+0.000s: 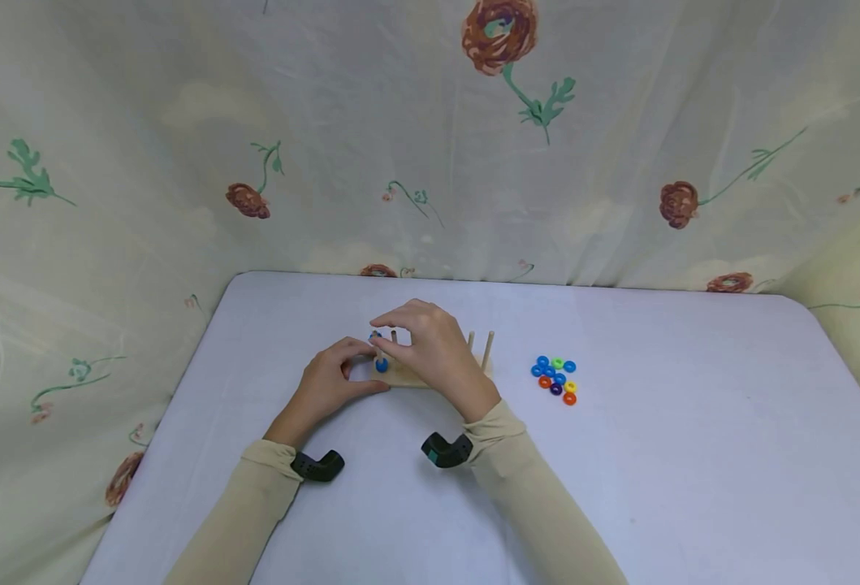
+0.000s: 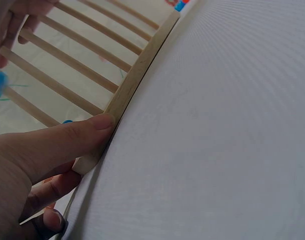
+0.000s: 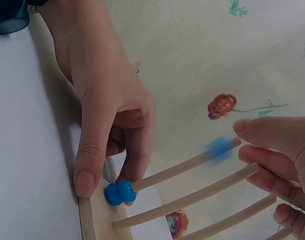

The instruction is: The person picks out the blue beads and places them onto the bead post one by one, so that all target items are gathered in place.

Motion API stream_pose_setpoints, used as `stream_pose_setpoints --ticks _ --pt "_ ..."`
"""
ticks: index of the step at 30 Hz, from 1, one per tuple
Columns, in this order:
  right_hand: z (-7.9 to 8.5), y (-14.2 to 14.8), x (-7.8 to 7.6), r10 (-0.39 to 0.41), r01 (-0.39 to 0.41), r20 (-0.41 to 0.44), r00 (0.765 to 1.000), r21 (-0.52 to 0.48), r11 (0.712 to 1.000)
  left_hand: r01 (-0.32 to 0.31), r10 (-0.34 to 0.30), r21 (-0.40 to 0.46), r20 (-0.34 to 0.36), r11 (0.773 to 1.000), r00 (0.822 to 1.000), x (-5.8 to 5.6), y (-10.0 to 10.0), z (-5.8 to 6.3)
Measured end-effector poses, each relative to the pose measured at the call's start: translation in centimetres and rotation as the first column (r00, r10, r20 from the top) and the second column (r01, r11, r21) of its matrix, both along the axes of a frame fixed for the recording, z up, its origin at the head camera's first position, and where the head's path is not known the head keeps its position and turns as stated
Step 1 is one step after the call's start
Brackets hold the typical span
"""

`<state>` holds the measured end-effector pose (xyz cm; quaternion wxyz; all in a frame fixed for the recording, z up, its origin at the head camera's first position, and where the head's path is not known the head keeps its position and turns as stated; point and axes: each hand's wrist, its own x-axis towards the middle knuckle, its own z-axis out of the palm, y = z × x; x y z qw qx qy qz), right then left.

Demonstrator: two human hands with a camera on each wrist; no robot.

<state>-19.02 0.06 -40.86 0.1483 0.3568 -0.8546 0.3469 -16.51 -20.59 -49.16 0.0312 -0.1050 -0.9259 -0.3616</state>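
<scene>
A wooden peg rack [image 2: 137,75] with several upright pegs stands on the table. My left hand [image 1: 327,378] grips the end of its base, thumb on the near side and fingers on the far side. At the foot of the end peg sit blue rings [image 3: 120,192]. Higher on that peg is another blue ring [image 3: 218,150], blurred, just below the peg's tip. My right hand [image 1: 437,341] hovers by the peg tops, thumb and fingers parted beyond the blurred ring, with nothing between them. In the head view this hand hides the middle of the rack.
To the right of the rack lies a loose group of small rings [image 1: 559,379] in blue, green, orange, yellow and purple. A white cloth covers the table [image 1: 693,447]. Flower-printed curtains [image 1: 371,122] hang behind and at the sides.
</scene>
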Motion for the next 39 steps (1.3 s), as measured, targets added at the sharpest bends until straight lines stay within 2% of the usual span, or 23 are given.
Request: stream_pose_setpoints --ticks 12,24,32,39 --pt "0.2 0.0 -0.1 0.013 -0.013 0.014 1.0 -0.015 1.0 -0.005 0.005 -0.002 -0.006 1.0 1.0 0.0 -0.1 0.1" --pt "0.4 0.2 0.0 0.004 -0.004 0.017 1.0 -0.023 1.0 -0.019 0.019 -0.015 0.028 1.0 0.999 0.1 -0.1 -0.1" --pt "0.8 1.0 0.0 -0.006 0.007 0.027 1.0 -0.047 0.999 -0.011 0.011 -0.006 0.006 1.0 1.0 0.0 0.0 -0.4" --pt "1.1 2.3 -0.2 -0.027 0.028 0.011 1.0 -0.048 0.998 -0.009 0.009 0.0 0.001 1.0 1.0 -0.1 0.0 -0.2"
